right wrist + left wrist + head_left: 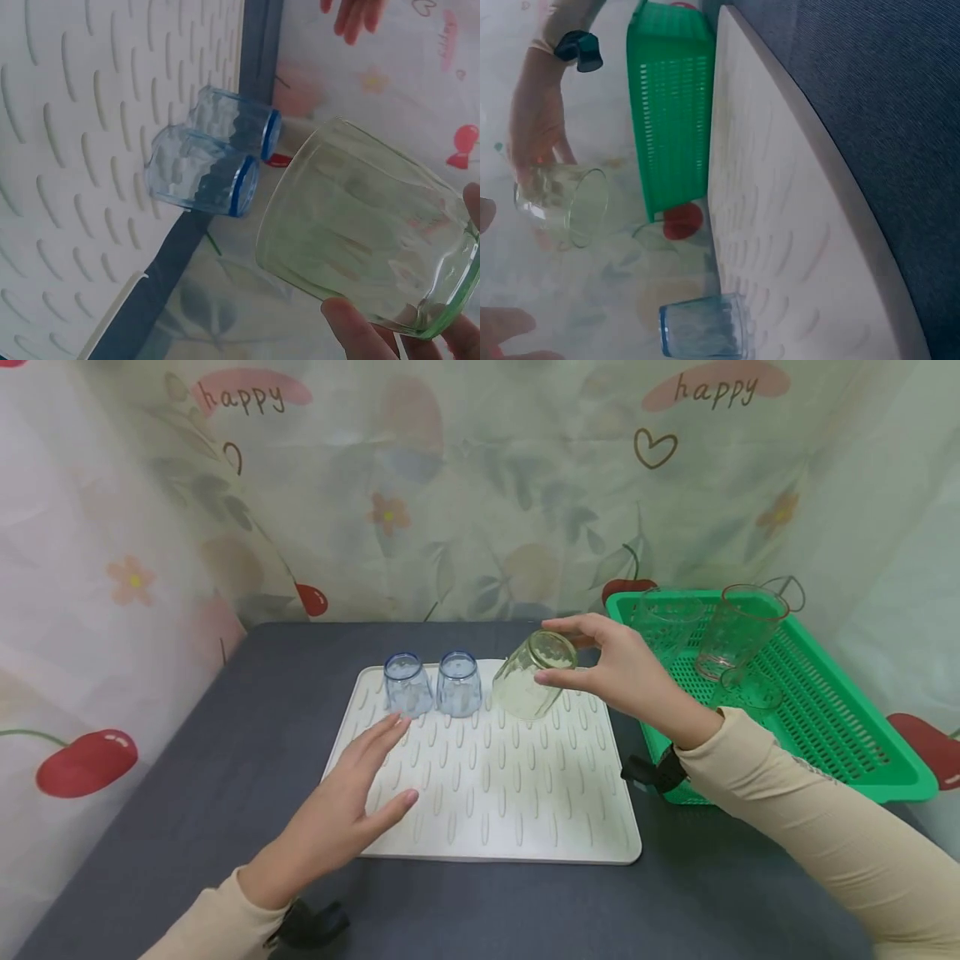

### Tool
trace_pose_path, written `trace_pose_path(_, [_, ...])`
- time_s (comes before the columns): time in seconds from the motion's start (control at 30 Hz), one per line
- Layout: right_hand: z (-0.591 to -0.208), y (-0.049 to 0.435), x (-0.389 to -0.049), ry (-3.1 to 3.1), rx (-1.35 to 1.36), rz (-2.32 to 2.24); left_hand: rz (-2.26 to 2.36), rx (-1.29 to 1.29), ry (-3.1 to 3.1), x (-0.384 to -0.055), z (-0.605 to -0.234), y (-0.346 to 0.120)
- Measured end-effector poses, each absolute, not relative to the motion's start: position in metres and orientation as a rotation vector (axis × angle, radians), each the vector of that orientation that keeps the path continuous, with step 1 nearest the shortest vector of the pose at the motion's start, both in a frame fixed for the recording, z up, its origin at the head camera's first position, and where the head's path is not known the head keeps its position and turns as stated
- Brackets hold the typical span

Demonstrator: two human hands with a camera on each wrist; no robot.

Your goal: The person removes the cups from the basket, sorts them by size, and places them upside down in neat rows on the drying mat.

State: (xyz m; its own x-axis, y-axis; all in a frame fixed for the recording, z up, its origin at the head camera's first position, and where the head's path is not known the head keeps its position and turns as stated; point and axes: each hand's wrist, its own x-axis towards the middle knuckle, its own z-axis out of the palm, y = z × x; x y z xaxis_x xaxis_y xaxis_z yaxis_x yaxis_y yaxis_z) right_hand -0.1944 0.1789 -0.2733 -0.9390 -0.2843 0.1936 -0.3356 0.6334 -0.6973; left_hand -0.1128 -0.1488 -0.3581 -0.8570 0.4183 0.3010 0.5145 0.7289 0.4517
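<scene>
My right hand (626,677) grips a clear yellow-green glass (525,689) between thumb and fingers at its thick green end. In the right wrist view that glass (367,232) hangs tilted, its wide mouth toward the white ridged mat (82,165). Two clear blue glasses stand side by side at the mat's back left: the left one (407,685) and the right one (459,685), each with its darker blue ring on top. My left hand (341,810) hovers over the mat's left part, fingers extended and thumb apart, just in front of the left blue glass and holding nothing.
A green plastic basket (862,710) stands to the right of the mat, with several clear glasses in it, among them a tall handled mug (738,631) with a pinkish rim. Dark grey cloth (225,777) covers the table. A printed curtain (480,485) hangs behind and at both sides.
</scene>
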Motion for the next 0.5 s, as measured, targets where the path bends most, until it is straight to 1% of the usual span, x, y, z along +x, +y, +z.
trace_pose_path(0.17, [-0.280,0.176,-0.214,-2.848,0.461,1.184,-0.638,-0.677,-2.844,-0.115,-0.365,-0.159])
trace_pose_path(0.5, [-0.295,0.166,-0.242,-2.890,0.384,1.173,-0.586,-0.615,-2.960,-0.120,-0.377,-0.173])
